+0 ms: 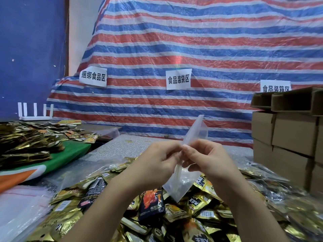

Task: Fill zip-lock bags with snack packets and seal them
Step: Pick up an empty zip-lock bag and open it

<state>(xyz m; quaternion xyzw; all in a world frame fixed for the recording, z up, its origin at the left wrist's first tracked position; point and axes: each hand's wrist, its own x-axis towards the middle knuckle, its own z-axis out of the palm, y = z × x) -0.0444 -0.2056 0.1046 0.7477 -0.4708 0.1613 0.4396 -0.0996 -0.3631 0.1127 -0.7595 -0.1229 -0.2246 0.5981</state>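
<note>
An empty clear zip-lock bag (195, 131) is held edge-on above the table, between both hands. My left hand (155, 161) pinches its edge from the left. My right hand (208, 159) pinches the same edge from the right, fingertips almost meeting the left ones. The bag's lower part (178, 186) hangs below the hands. Under them lies a heap of gold and black snack packets (174, 212), with one black and orange packet (152, 205) on top.
Stacked cardboard boxes (288, 133) stand at the right. A second pile of gold packets (26, 142) lies on a green cloth (73, 152) at the left. More clear bags (21, 205) lie at the front left. A white router (35, 112) and a striped tarpaulin (174, 49) are behind.
</note>
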